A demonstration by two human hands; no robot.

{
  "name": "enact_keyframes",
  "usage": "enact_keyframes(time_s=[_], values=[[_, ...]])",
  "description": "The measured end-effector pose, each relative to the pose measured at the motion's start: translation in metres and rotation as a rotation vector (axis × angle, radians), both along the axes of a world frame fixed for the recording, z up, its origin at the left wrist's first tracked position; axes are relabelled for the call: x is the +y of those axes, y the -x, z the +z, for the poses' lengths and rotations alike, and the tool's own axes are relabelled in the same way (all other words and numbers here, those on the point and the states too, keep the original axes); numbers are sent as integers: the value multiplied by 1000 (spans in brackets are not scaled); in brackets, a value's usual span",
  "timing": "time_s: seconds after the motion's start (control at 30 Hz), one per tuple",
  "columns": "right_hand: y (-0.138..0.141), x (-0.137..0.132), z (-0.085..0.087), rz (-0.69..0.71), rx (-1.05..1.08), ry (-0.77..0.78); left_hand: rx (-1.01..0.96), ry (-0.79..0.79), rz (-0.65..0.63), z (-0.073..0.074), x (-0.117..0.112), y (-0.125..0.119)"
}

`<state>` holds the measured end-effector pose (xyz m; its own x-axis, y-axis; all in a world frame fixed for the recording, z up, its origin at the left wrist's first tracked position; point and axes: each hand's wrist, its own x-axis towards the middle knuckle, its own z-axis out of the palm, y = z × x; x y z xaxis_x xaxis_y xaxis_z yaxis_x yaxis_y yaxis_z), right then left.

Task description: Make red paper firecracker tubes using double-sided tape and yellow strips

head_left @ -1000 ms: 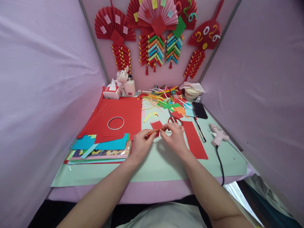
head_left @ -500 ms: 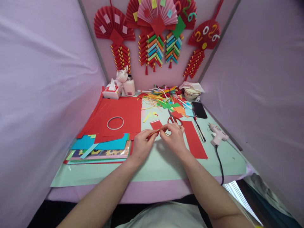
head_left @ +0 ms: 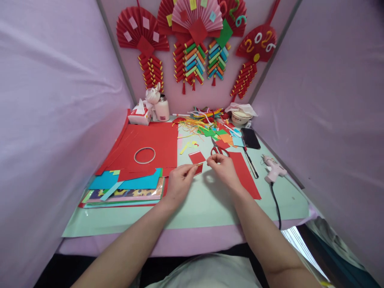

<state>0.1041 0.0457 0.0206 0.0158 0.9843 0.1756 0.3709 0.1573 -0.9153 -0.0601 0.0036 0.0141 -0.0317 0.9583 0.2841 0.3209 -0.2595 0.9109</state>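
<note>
My left hand (head_left: 181, 182) is closed in a pinch over the middle of the table. A thin tan-edged strip (head_left: 199, 164) sticks out from its fingertips; its material is too small to tell. Just to the right, my right hand (head_left: 223, 172) pinches with thumb and forefinger. A fine pale line shows at those fingertips, too small to name. Beyond the hands lies a small red paper piece (head_left: 197, 157) with a white edge strip. Red-handled scissors (head_left: 220, 150) rest just past my right fingers. A long red paper strip (head_left: 244, 176) lies partly behind my right hand.
Large red sheets (head_left: 159, 140) carry a tape ring (head_left: 144, 155) on the left, with blue paper (head_left: 141, 182) nearer me. Coloured scraps (head_left: 223, 136) and a phone (head_left: 251, 138) are at the back right. A corded glue gun (head_left: 274, 168) lies far right.
My hands have drawn slightly apart, the right one moving away from the left. The thin strip stays in my left fingers, and a pale line now shows between the hands.
</note>
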Motion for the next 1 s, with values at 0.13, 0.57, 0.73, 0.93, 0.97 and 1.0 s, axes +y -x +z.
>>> enact_keyframes(time_s=[0.13,0.57,0.73,0.93,0.97,1.0], values=[[-4,5,-5,45,-107,-12,-345,259,-4,-9,11,1],[10,-4,-1,212,277,95,-464,381,-87,-16,14,-1],[4,0,-2,153,344,113,-551,421,-70,-6,13,0],[-3,4,-3,130,359,121,-546,454,-162,2,12,1],[-4,4,-3,116,343,116,-548,458,-170,2,12,2],[-4,4,-3,98,325,110,-557,463,-175,2,13,2]])
